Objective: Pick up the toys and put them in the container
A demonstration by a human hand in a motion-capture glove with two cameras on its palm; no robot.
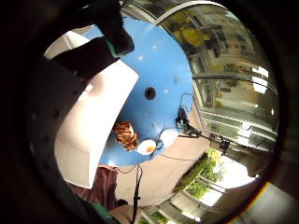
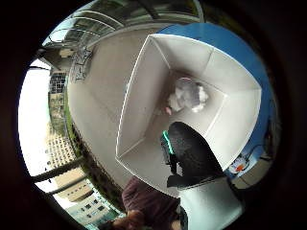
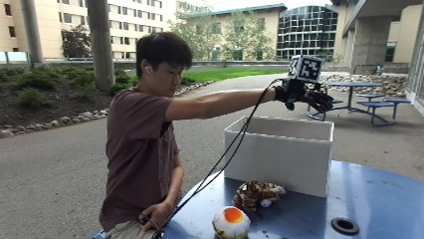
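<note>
My hand [image 3: 310, 98] hangs spread, seemingly empty, above the container [image 3: 281, 154]; a grey toy [image 2: 188, 95] lies inside, tiger [image 3: 257, 193] and egg toy [image 3: 230, 222] beside it; reaching down, cables might snag its rim

The person [image 3: 142, 149] wears a short-sleeved brown T-shirt [image 3: 139, 154] and light-coloured trousers [image 3: 122, 230], of which only a bit shows at the waist. The right hand [image 3: 311, 98] is covered by a black glove with black straps across the wrist. In the palm views a gloved fingertip [image 2: 189, 148] carries a thin green stripe along its edge. The hair is dark and short.
</note>
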